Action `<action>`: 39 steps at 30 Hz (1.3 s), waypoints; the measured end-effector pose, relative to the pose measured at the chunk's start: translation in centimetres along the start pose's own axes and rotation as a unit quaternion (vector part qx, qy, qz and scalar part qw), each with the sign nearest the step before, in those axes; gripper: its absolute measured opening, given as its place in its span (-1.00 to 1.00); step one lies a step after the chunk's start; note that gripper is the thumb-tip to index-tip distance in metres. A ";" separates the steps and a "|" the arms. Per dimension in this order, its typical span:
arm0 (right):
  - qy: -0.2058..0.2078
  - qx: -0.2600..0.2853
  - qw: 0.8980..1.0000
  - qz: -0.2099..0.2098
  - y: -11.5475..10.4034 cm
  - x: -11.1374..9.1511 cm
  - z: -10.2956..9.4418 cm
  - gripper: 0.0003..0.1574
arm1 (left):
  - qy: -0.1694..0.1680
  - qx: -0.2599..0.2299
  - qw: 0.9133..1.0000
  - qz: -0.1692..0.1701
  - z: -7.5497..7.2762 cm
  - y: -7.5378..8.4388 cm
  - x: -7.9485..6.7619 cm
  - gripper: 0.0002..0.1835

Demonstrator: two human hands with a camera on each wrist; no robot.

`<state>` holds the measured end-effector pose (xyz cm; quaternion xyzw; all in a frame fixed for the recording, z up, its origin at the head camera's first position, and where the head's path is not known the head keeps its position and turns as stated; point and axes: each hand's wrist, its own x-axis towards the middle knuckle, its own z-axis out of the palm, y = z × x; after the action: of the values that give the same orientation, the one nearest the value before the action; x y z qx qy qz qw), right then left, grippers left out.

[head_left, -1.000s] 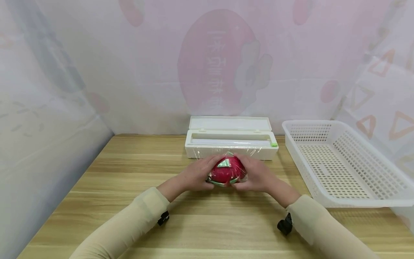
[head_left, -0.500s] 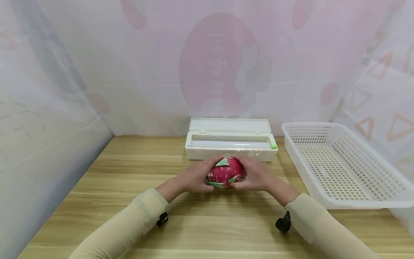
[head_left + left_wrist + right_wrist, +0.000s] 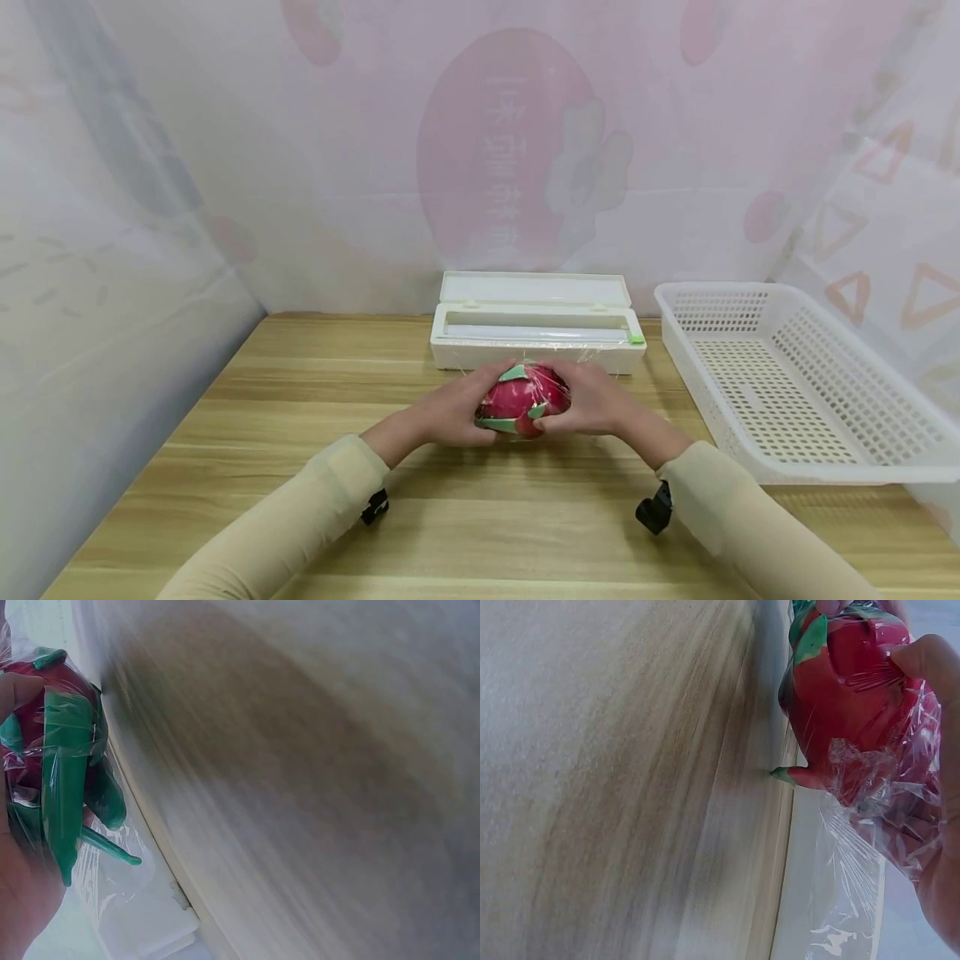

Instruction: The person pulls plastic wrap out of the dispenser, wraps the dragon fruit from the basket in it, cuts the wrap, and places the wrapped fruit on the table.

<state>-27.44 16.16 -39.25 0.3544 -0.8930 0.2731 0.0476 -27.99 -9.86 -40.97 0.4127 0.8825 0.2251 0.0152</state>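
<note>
A red dragon fruit (image 3: 517, 402) with green scales, wrapped in clear cling film, is held between both hands near the middle of the table. The left hand (image 3: 456, 408) grips its left side, the right hand (image 3: 596, 402) its right side. In the left wrist view long green scales (image 3: 64, 780) stick out under the film. Crumpled cling film (image 3: 862, 769) bunches at the fruit's end in the right wrist view, beside the right thumb. Behind the fruit, film stretches over the front of the white cling film box (image 3: 448, 357), whose lid stands up.
A white film roll (image 3: 534, 333) lies inside the box, and a green tab (image 3: 636, 339) sits at its right end. At the right stands a white perforated basket (image 3: 847, 473). Printed cloth walls (image 3: 352, 208) surround the wooden table (image 3: 480, 533) at the back and sides.
The dragon fruit has turned a little between the hands, and its green scales show at different spots. The right thumb has shifted slightly left and up on it.
</note>
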 end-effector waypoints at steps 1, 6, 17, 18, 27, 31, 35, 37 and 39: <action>-0.001 0.001 1.000 0.004 0.0 0.0 0.0 -0.07 | -0.001 -0.001 1.000 -0.002 0.0 0.0 0.0 0.12; -0.011 0.009 0.999 0.029 -0.2 0.1 -0.1 -0.09 | 0.002 -0.017 1.000 0.003 0.1 -0.2 -0.1 0.13; -0.035 0.013 0.998 0.056 -0.8 0.8 -0.6 -0.13 | 0.021 -0.004 1.000 0.004 0.5 -0.8 -0.5 0.09; -0.036 0.010 0.998 0.058 -0.9 0.9 -0.6 -0.13 | 0.020 0.000 1.000 0.000 0.5 -0.8 -0.5 0.09; -0.037 0.009 0.997 0.071 -1.2 1.1 -0.7 -0.19 | 0.005 0.015 1.000 -0.025 -0.1 -0.8 -0.7 0.06; -0.035 0.011 0.997 0.070 -1.3 1.1 -0.7 -0.16 | 0.003 0.011 1.000 -0.029 -0.3 -1.0 -0.6 0.05; -0.034 0.003 0.997 0.071 -1.3 1.2 -0.6 -0.15 | 0.003 0.001 0.999 -0.038 -0.5 -1.0 -0.6 0.04; -0.034 0.000 0.997 0.075 -1.3 1.2 -0.6 -0.15 | 0.001 -0.003 0.999 -0.043 -0.5 -1.0 -0.6 0.04; -0.036 0.003 0.996 0.081 -1.4 1.2 -0.6 -0.14 | 0.000 -0.004 0.999 -0.047 -0.6 -1.0 -0.6 0.03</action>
<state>-27.48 14.93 -37.82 0.2903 -0.9194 0.2653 -0.0083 -28.47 -11.12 -40.97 0.3707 0.9000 0.2276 0.0280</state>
